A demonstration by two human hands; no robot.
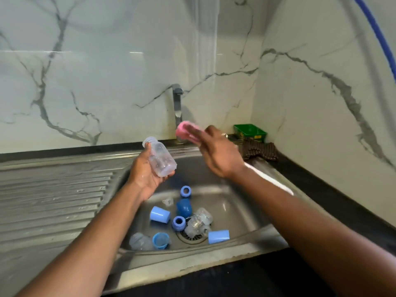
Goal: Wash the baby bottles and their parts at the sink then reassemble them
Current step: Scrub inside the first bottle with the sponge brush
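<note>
Sink basin (246,213): blue caps, rings, a clear teat and two clear bottles lie round the drain.
Left hand (145,174): fingers curled under a clear bottle (160,159), tilted above the basin.
Right hand (216,151): blurred, fingertips gripping a pink sponge (184,130) by the tap (177,103).
Surface corner: green tub (249,131), brown cloth (260,151).

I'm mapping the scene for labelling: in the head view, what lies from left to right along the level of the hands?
Ribbed draining board → left hand holding a clear bottle → pink sponge → right hand → brown cloth.
</note>
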